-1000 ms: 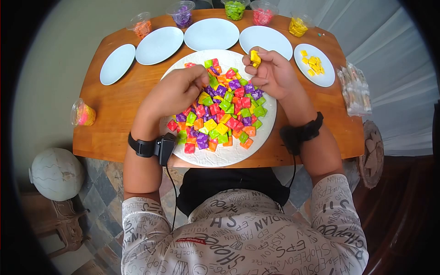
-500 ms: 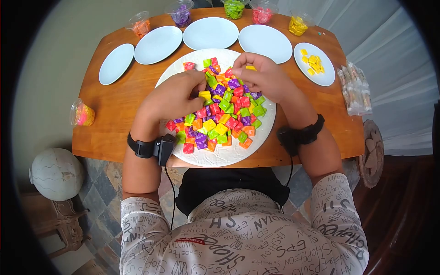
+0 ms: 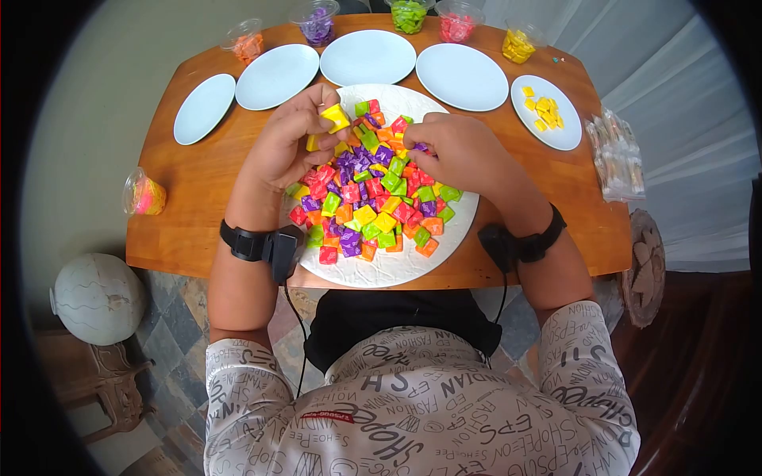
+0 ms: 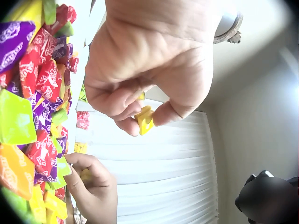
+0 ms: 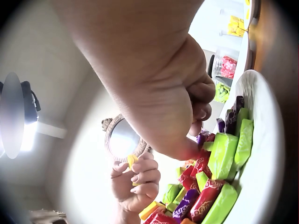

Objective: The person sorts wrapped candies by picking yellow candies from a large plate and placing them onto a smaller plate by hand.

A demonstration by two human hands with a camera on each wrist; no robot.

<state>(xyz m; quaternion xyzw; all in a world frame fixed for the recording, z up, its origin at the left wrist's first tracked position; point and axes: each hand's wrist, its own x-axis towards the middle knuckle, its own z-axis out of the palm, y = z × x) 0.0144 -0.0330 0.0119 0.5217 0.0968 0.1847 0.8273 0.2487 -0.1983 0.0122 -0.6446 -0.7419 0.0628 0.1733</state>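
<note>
Wrapped candies (image 3: pixel 373 190) in red, green, purple, orange and yellow lie heaped on a large white platter (image 3: pixel 349 274). My left hand (image 3: pixel 282 143), raised over the platter's upper left, pinches a yellow candy (image 3: pixel 336 118) between thumb and fingers; more yellow shows lower in that hand. The left wrist view shows the pinched yellow candy (image 4: pixel 145 120) at the fingertips. My right hand (image 3: pixel 460 151) reaches down at the heap's upper right, fingers curled, its fingertips at the candies. A bit of yellow (image 4: pixel 86 175) shows inside the right hand in the left wrist view.
Several smaller white plates (image 3: pixel 367 58) arc along the far side; the rightmost plate (image 3: pixel 565 135) holds yellow candies. Behind stand clear cups (image 3: pixel 318 25) of sorted colours. Another cup (image 3: pixel 146 196) stands at the left edge, and a plastic packet (image 3: pixel 615 159) lies at the right.
The left hand has lifted from the heap and turned, showing yellow candy in its fingers. The right hand has come down from its raised position, over the heap's upper right.
</note>
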